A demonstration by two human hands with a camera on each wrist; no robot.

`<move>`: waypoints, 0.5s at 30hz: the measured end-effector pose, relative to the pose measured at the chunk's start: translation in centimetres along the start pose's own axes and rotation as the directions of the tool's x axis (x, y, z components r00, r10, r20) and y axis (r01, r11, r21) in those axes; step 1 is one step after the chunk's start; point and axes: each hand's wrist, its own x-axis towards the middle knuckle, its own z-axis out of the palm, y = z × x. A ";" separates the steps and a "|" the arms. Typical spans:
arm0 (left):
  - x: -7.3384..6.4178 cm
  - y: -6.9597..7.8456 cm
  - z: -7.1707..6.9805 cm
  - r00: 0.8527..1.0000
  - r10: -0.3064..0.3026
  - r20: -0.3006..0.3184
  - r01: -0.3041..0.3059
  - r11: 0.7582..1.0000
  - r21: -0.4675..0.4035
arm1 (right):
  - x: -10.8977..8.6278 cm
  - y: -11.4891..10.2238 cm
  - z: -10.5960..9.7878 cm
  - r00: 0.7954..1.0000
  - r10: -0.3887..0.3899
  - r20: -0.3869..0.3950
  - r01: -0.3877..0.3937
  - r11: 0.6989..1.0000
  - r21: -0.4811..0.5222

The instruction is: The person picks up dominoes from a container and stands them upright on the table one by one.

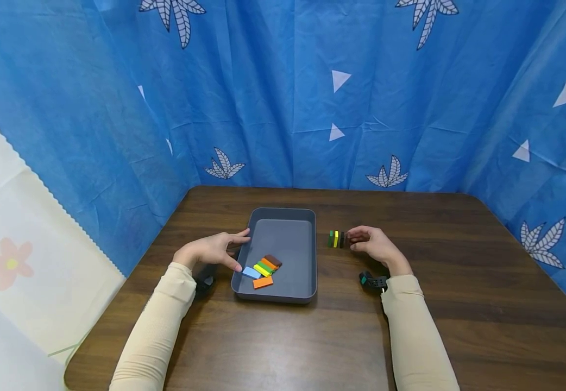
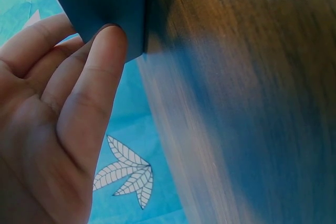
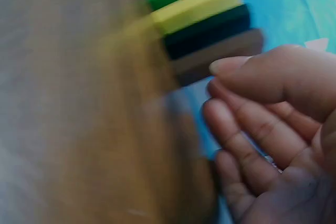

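Note:
Along the left wall of a dark grey rectangular tray (image 1: 284, 297), my left hand (image 1: 213, 251) spreads its thumb and fingers; the left wrist view shows the thumb (image 2: 107, 51) against the outer wall. Inside lie several small coloured blocks, among them a light blue block (image 1: 251, 272) and an orange block (image 1: 263, 282). Right of the tray stand a green block (image 1: 331, 239), a yellow block (image 1: 335, 239), a black block (image 1: 341, 240) and a brown block (image 3: 223, 53) in an upright row. My right hand (image 1: 375, 245) has loosely bent fingers, with a fingertip at the brown block's edge.
The tray and row stand on a dark wooden table (image 1: 322, 342). A blue patterned curtain (image 1: 283, 108) hangs behind the table's far edge and along its right side. White cloth (image 1: 29, 271) hangs at the left. A dark band sits at each wrist.

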 end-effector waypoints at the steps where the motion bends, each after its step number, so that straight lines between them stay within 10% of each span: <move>1: 0.0 0.0 0.0 1.000 0.002 0.000 -0.002 1.000 0.001 | -0.1 -0.1 -0.2 1.000 0.000 0.003 0.000 1.000 -0.003; 15: -0.1 -0.2 0.0 1.000 0.007 -0.003 -0.007 1.000 -0.005 | -0.1 -7.1 -1.3 0.987 -0.087 -0.133 0.084 0.996 -0.030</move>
